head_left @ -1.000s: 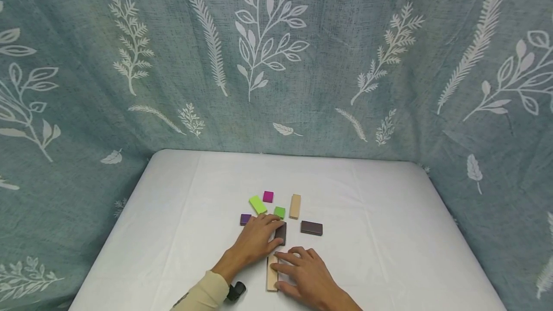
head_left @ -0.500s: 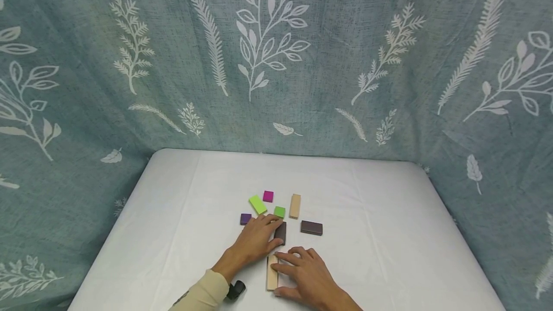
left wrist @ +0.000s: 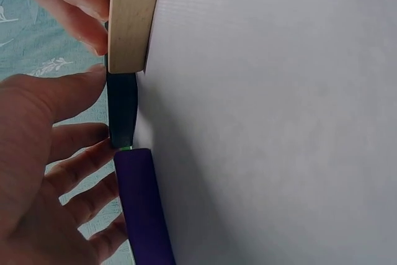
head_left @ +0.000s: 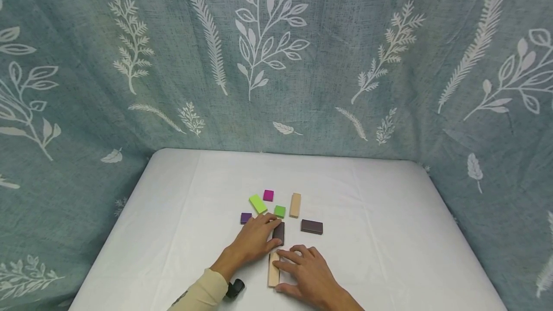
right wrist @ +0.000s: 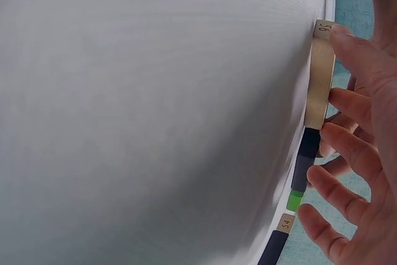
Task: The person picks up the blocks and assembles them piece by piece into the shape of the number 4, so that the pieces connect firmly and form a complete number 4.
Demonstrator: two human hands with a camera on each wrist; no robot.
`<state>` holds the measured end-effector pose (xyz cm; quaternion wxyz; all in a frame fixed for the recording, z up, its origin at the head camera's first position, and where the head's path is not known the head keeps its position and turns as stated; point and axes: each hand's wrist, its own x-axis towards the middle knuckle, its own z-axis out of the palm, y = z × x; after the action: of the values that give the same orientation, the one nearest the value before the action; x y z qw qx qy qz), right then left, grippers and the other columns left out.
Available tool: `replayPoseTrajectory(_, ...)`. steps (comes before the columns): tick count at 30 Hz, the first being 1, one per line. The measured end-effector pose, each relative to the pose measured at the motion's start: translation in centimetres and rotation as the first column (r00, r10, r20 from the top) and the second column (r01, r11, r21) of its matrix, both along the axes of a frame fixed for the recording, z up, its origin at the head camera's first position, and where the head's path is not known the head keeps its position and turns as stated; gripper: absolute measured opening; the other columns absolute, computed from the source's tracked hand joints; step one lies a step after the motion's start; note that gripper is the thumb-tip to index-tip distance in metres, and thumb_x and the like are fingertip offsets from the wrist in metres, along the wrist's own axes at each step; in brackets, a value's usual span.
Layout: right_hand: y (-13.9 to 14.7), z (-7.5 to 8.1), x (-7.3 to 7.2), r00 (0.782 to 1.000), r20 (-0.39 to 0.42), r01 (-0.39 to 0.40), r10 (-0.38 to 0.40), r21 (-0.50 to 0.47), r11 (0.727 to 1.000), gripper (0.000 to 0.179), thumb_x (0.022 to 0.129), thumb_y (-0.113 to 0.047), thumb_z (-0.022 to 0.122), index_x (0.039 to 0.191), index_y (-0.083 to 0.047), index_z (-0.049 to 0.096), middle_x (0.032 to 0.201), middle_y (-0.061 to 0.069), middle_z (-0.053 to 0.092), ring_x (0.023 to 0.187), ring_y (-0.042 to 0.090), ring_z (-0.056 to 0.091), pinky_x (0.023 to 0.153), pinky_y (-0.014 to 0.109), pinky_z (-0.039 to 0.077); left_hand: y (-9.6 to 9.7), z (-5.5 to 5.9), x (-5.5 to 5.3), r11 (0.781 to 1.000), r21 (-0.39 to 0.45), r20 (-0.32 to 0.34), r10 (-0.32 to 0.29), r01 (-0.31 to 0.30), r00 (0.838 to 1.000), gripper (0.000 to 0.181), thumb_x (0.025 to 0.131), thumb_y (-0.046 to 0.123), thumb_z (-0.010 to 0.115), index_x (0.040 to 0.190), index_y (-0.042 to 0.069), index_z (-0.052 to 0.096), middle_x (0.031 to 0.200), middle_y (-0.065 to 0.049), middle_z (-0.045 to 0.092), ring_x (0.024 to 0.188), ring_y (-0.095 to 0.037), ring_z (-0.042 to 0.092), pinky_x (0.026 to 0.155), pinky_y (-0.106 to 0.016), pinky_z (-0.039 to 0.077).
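Note:
In the head view my left hand (head_left: 253, 237) holds a dark brown block (head_left: 279, 234), thumb at its near end and fingers at its far end. Just nearer, my right hand (head_left: 307, 272) grips a long pale wooden block (head_left: 273, 272) between its thumb at the near end and its fingers at the far end. The two blocks stand almost in line, end towards end. From the right wrist, the wooden block (right wrist: 319, 85) shows a number on its end face beside the thumb. A purple block (left wrist: 144, 206) looms close to the left fingers in the left wrist view.
Beyond the hands lie a lime block (head_left: 258, 204), a magenta block (head_left: 268, 196), a green block (head_left: 280, 211) and another wooden block (head_left: 295, 205). A second dark block (head_left: 312, 227) is at the right. A patterned curtain hangs behind the white table (head_left: 380, 196).
The wooden block under my right hand has shifted slightly right and away from me. The dark block in my left hand has moved a little left. Both hands keep their hold.

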<state>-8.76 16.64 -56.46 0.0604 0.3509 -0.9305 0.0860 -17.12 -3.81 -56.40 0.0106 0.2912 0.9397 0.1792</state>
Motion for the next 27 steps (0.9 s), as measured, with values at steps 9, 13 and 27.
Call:
replayPoseTrajectory(9,0.18,-0.02,-0.45,0.993,-0.114,-0.008,0.006,-0.013,1.000,0.052,0.087,-0.066,0.066,0.126,-0.032,0.072,0.135,-0.010,0.064,0.116,0.018,0.056,0.087,0.039,0.047,-0.49,0.06,-0.27,1.000,0.012,-0.010,-0.016,0.016,1.000,0.053,0.094,0.041,0.071,0.139,0.013,0.062,0.135,-0.002,0.059,0.126,-0.019,0.055,0.103,-0.045,0.046)
replayPoseTrajectory(13,0.34,0.05,-0.62,0.991,-0.135,-0.008,0.004,-0.026,1.000,0.052,0.086,-0.064,0.068,0.125,-0.031,0.073,0.135,-0.009,0.064,0.116,0.019,0.056,0.086,0.039,0.047,-0.51,0.23,-0.26,1.000,0.020,-0.003,-0.015,0.015,1.000,0.052,0.095,0.040,0.071,0.139,0.013,0.062,0.135,-0.002,0.059,0.126,-0.019,0.055,0.105,-0.045,0.045)
replayPoseTrajectory(27,0.22,-0.32,-0.31,0.996,-0.084,0.002,-0.003,-0.013,1.000,0.053,0.089,-0.065,0.064,0.127,-0.031,0.071,0.137,-0.010,0.063,0.117,0.018,0.057,0.085,0.040,0.048,-0.62,-0.10,0.45,1.000,0.018,0.000,-0.013,0.013,1.000,0.048,0.094,0.039,0.071,0.136,0.016,0.064,0.133,0.000,0.061,0.126,-0.019,0.055,0.102,-0.043,0.045)
